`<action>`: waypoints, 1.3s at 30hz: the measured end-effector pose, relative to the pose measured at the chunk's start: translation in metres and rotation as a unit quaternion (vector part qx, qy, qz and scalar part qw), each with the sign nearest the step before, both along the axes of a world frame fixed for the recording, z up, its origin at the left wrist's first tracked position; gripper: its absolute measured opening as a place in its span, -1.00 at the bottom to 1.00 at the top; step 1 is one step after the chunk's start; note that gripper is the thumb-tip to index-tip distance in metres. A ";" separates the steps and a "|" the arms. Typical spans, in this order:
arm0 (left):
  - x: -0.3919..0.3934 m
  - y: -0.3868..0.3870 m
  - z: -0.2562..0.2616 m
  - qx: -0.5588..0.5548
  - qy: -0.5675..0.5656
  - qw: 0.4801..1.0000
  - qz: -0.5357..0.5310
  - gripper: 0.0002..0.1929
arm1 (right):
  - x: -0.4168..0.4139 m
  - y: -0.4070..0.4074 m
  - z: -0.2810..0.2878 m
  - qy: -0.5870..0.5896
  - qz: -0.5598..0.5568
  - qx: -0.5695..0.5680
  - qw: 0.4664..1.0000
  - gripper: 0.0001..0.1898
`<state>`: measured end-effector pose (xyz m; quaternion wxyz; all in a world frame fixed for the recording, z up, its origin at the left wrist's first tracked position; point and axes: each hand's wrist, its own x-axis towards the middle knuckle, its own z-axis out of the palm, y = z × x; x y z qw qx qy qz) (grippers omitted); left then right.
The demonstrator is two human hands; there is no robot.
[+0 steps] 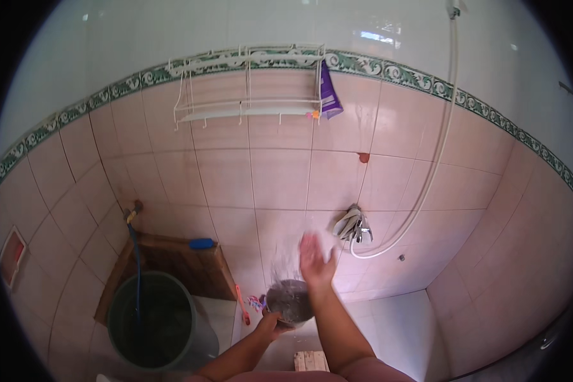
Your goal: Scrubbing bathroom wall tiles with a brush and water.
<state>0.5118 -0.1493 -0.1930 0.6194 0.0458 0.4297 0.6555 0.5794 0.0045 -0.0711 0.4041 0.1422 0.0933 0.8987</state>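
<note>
A dark round container (pixel 290 302), too blurred to name more closely, is tilted in front of me with water splashing out of it toward the pink tiled wall. My left hand (pixel 273 323) grips its lower left rim and side. Raised beside the container on the right is my right hand (pixel 316 260), palm toward the wall, fingers together and thumb apart, with nothing in it. Splashed water (pixel 286 262) shows as streaks left of that hand.
At the left a large green tub (pixel 196 310) of water has a blue hose (pixel 137 267) running in from a tap. An orange-red brush (pixel 243 305) lies left of the container. A white shower hose (pixel 429 184) hangs from the wall. A small wooden stool (pixel 311 361) is below.
</note>
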 end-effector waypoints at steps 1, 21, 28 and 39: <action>-0.006 0.008 -0.021 -0.014 -0.018 0.999 0.024 -0.38 | 0.004 -0.002 0.052 -0.050 -0.060 0.043 0.996 -0.31; -0.022 -0.004 -0.017 -0.066 0.035 0.994 0.083 -0.24 | -0.039 -0.009 0.027 -0.252 -0.017 0.145 0.957 -0.37; -0.020 -0.012 -0.006 -0.045 0.035 0.996 0.075 -0.24 | -0.046 -0.042 -0.176 -0.543 0.130 -0.051 0.828 -0.46; -0.070 -0.040 -0.011 -0.063 0.015 0.984 0.167 -0.23 | -0.115 -0.031 -0.022 -0.403 0.127 0.086 0.902 -0.41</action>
